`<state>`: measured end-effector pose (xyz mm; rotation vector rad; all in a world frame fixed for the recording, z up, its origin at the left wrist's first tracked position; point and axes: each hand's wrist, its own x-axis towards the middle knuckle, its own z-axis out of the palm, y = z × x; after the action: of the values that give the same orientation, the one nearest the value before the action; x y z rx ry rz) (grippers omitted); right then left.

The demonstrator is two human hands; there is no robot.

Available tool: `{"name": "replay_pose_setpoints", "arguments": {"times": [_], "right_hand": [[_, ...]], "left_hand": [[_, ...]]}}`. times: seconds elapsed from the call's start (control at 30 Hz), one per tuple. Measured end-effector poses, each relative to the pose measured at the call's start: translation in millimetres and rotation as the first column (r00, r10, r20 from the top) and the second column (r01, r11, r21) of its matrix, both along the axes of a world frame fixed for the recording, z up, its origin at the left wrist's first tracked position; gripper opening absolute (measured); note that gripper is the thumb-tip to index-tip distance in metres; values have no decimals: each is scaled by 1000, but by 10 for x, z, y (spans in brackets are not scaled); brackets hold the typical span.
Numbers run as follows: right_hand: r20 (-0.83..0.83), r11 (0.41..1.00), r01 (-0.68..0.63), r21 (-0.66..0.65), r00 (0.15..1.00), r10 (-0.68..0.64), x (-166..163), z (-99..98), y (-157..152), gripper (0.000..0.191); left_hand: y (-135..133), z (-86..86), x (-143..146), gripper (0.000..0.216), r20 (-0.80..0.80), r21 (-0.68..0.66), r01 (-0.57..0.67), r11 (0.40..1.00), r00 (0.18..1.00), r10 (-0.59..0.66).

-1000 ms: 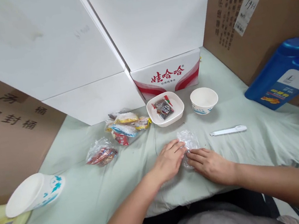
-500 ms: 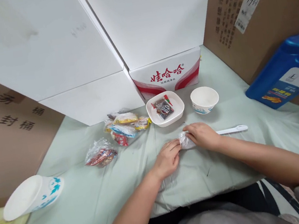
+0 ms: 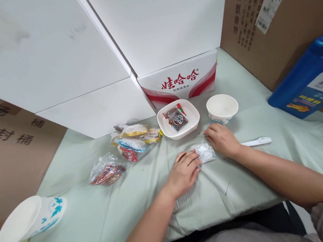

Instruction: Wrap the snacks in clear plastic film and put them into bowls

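A small clear plastic bag (image 3: 205,153) lies crinkled on the green tablecloth between my hands. My left hand (image 3: 186,169) rests with flat fingers on the bag's left edge. Just off its right side, my right hand (image 3: 222,140) has its fingers bent and slightly apart, with nothing visible in them. Behind the bag stands a white square bowl (image 3: 166,131) holding dark snack packets (image 3: 177,119). Right of that bowl is a white paper cup (image 3: 222,108) with blue print. A white plastic utensil handle (image 3: 258,141) sticks out beyond my right wrist.
Bagged snack packets (image 3: 135,139) and a red-patterned bagged packet (image 3: 108,172) lie to the left. Another paper cup (image 3: 49,214) is at the far left. White boxes (image 3: 96,115) stand behind, cardboard boxes (image 3: 256,20) on both sides, and a blue bottle (image 3: 302,82) leans at right.
My right hand has let go of the plastic bag and moved slightly right. The bag now lies flatter and more exposed, while my left hand stays on its edge.
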<state>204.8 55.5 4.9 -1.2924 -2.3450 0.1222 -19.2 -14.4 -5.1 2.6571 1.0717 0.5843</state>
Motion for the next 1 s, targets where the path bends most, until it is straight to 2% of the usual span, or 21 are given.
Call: {"name": "replay_pose_setpoints", "arguments": {"times": [0.07, 0.13, 0.17, 0.3, 0.37, 0.47, 0.57, 0.63, 0.7, 0.77, 0.8, 0.9, 0.93, 1.0], "right_hand": [[-81, 989, -149, 20, 985, 150, 22, 23, -33, 17], [-92, 931, -363, -18, 928, 360, -13, 22, -105, 21], [-79, 901, -431, -50, 901, 426, -45, 8, -143, 25], [-33, 874, -474, -108, 880, 473, -145, -63, -203, 20], [-41, 871, -483, -86, 876, 481, -111, -11, -164, 24], [-113, 921, -380, 88, 914, 389, 63, 262, -42, 29], [-202, 948, -65, 313, 970, 133, 309, 607, 165, 29], [-157, 935, 126, 333, 985, -77, 457, 742, 338, 29], [24, 956, 179, 233, 982, -190, 553, 777, 496, 27], [174, 978, 162, 133, 967, -184, 561, 766, 596, 26], [187, 978, 164, 132, 964, -187, 522, 766, 616, 26], [28, 949, 166, 268, 983, -180, 207, 826, 574, 28], [-37, 945, 129, 302, 992, -124, 35, 860, 542, 27], [-94, 959, -81, 270, 990, 109, -383, 913, 483, 23]], "left_hand": [[4, 4, -6, 27, 5, -15, 9, 1000, 1000, -9], [1, 16, -14, 24, 29, -19, -5, 1000, 1000, 5], [0, 21, -18, 22, 52, -13, -30, 999, 998, 30], [19, 20, -61, 16, 141, 37, -160, 986, 978, 153], [41, 10, -102, 16, 165, 49, -189, 981, 970, 179], [67, 1, -166, 15, 187, 26, -177, 984, 968, 169], [71, 3, -207, 15, 160, -13, -138, 990, 977, 139], [61, 5, -222, 18, 140, -29, -128, 991, 982, 131], [47, 5, -232, 22, 135, -41, -120, 992, 983, 125], [33, 7, -242, 25, 136, -53, -114, 992, 983, 121], [27, 9, -245, 26, 134, -60, -112, 992, 984, 119], [14, 19, -248, 27, 127, -73, -101, 992, 986, 109], [11, 23, -246, 27, 129, -78, -98, 992, 986, 108], [8, 29, -241, 28, 138, -87, -103, 991, 984, 115]]}}
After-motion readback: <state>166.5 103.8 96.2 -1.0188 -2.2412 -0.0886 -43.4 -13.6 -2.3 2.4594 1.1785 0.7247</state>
